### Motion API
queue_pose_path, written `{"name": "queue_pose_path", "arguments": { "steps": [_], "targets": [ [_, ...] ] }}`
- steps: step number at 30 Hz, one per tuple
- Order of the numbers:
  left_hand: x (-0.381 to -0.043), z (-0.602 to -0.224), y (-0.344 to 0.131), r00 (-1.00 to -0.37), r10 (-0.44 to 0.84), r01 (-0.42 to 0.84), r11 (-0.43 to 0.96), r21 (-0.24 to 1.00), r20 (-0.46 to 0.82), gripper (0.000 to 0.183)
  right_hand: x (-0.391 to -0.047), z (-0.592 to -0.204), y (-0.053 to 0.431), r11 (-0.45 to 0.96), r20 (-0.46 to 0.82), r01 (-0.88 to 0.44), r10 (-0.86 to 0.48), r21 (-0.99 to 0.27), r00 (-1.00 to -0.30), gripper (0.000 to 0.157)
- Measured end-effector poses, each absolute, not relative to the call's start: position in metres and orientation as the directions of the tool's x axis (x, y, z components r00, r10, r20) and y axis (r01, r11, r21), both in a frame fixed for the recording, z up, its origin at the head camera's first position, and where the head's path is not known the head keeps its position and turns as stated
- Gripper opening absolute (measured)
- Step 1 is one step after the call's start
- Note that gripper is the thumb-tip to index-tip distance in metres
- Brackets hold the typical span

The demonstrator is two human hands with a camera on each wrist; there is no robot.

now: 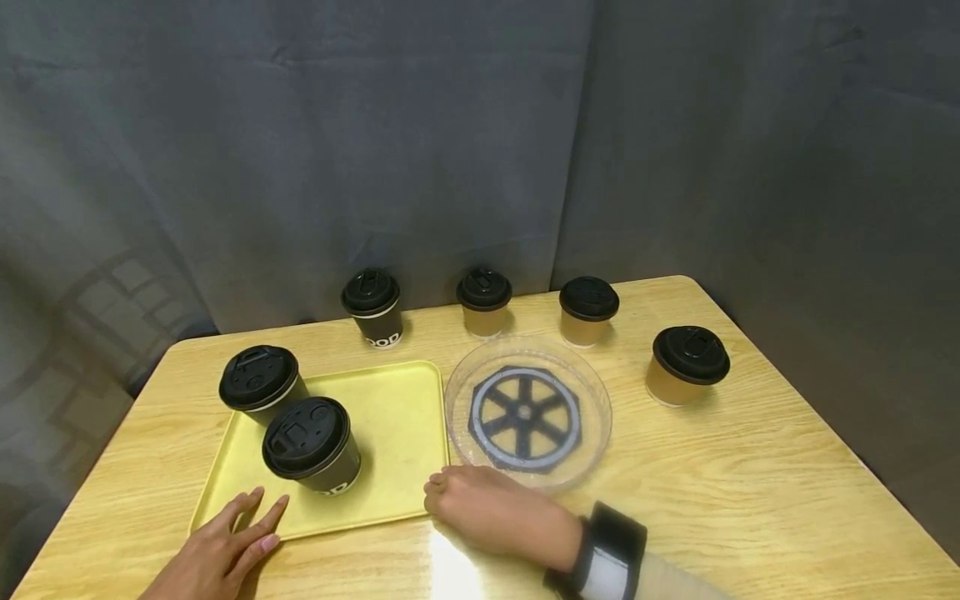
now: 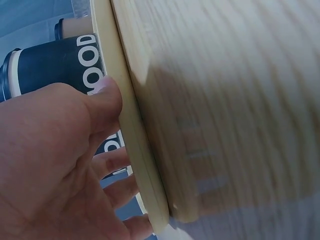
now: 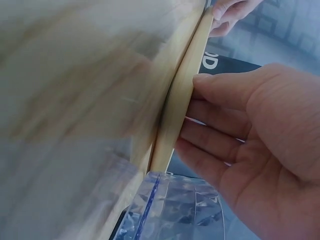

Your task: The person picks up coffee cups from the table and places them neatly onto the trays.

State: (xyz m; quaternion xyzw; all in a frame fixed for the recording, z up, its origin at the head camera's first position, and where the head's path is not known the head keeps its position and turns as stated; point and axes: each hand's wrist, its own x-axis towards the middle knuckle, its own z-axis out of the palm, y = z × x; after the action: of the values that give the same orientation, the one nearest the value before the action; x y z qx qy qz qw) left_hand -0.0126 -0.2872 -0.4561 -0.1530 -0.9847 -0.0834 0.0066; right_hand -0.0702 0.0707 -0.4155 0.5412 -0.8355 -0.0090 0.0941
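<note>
A yellow tray [image 1: 397,433] lies on the wooden table. At its front-left rim my left hand [image 1: 217,546] has its fingers spread, the fingertips over the tray and the thumb at the front rim. My right hand [image 1: 498,508] is at the front-right corner; in the right wrist view its thumb and loosely straight fingers meet the tray's rim [image 3: 175,115]. On the tray stands a dark paper cup with a black lid [image 1: 307,437]. Another dark lidded cup [image 1: 262,379] stands behind it, overlapping the tray's back-left corner.
A clear round dish [image 1: 600,417] with a dark spoked wheel shape under it stands right of the tray. Along the back are a small dark lidded cup [image 1: 378,321] and two brown lidded cups [image 1: 485,321] [image 1: 583,329]. A larger brown lidded cup [image 1: 670,385] stands at right.
</note>
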Motion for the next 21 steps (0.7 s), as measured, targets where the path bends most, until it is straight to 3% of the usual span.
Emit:
{"name": "queue_pose_path", "arguments": {
  "steps": [12,21],
  "targets": [
    [-0.012,-0.458,-0.29,-0.947,0.315,0.321,0.936,0.147,0.06,0.041,-0.075,-0.41,0.065,0.417,0.198,-0.903,-0.899,0.104,-0.392,0.006],
    [-0.015,-0.451,-0.286,-0.963,0.252,0.23,0.953,0.195,-0.098,0.045,-0.113,-0.378,0.057,0.452,0.194,-0.89,-0.88,0.063,-0.434,0.011]
  ]
}}
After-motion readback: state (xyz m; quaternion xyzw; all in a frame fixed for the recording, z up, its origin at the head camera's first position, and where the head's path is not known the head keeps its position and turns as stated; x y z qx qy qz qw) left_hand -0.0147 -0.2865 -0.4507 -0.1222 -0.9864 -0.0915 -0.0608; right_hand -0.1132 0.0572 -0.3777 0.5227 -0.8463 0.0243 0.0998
